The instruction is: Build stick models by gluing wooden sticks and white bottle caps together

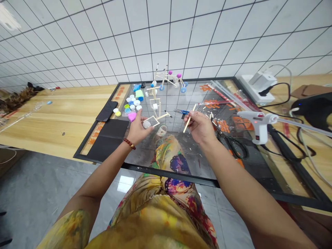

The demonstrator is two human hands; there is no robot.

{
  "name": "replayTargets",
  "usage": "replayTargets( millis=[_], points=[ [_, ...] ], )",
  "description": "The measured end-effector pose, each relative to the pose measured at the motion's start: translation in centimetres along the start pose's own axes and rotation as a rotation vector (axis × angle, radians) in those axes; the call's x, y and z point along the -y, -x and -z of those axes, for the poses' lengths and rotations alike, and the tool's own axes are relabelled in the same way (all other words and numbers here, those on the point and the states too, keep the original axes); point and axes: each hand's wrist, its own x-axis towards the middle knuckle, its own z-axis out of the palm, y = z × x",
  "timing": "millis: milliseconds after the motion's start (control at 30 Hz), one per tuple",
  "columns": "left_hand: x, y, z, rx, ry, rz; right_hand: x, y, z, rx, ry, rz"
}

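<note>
My left hand (138, 130) is curled around the near end of a stick model (159, 117), thumb and fingers on either side of its white lump (147, 124). The model is made of pale sticks joined in angles, with another white lump (155, 106) further up and a dark-tipped stick. My right hand (201, 127) pinches a short pale wooden stick (190, 118), tilted, just right of the model. Blue-handled tweezers (182, 111) show just beyond the right fingers; whether the hand touches them I cannot tell.
Another stick model with pink and blue lumps (169, 77) stands by the tiled wall. Several small lidded tubs (133, 102) and a phone (107, 111) lie left. On the right are scissors (234, 145), stick scraps, a white glue gun (259, 126), cables and a power strip (255, 88).
</note>
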Motion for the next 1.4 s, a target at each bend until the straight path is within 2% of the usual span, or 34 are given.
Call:
replayTargets(
  millis=[233,433,533,600,667,733,767,833,933,1000,1200,1300,1400],
  points=[
    [-1.2,-2.3,-2.4,0.013,-0.102,0.001,0.1,-0.1,0.2,0.031,0.023,0.058],
    [-0.5,-1.4,-2.9,-0.001,-0.16,-0.066,0.1,-0.1,0.3,0.038,0.041,0.06],
    [0.2,-1.2,-1.3,-0.08,-0.111,-0.143,0.2,0.0,0.3,0.047,0.038,0.047],
    [0.9,-2.0,0.8,-0.206,-0.078,-0.161,0.2,0.1,0.2,0.062,0.024,0.031],
    [1.7,-3.5,3.4,-0.326,-0.055,-0.072,0.2,0.2,0.1,0.098,0.02,0.004],
    [2.4,-5.4,6.0,-0.364,-0.061,0.075,0.2,0.3,0.0,0.129,0.033,-0.012],
    [2.7,-6.4,7.1,-0.367,-0.107,0.143,0.1,0.4,-0.1,0.133,0.043,-0.014],
    [2.9,-7.9,8.7,-0.338,-0.153,0.175,0.0,0.5,-0.2,0.13,0.061,-0.011],
    [2.7,-9.5,9.2,-0.214,-0.334,0.19,0.0,0.9,-0.3,0.155,0.108,0.003],
    [2.5,-10.1,8.6,-0.131,-0.456,0.189,0.1,1.4,-0.4,0.267,0.184,-0.009],
    [2.5,-11.5,5.2,0.067,-0.601,0.076,-0.1,3.4,-1.5,0.889,0.485,-0.171],
    [2.6,-12.0,3.8,0.121,-0.687,0.027,-0.9,3.5,-1.9,1.053,0.613,-0.254],
    [2.6,-12.0,2.9,0.128,-0.713,0.032,-1.5,3.3,-1.8,1.136,0.703,-0.251]
  ],
)
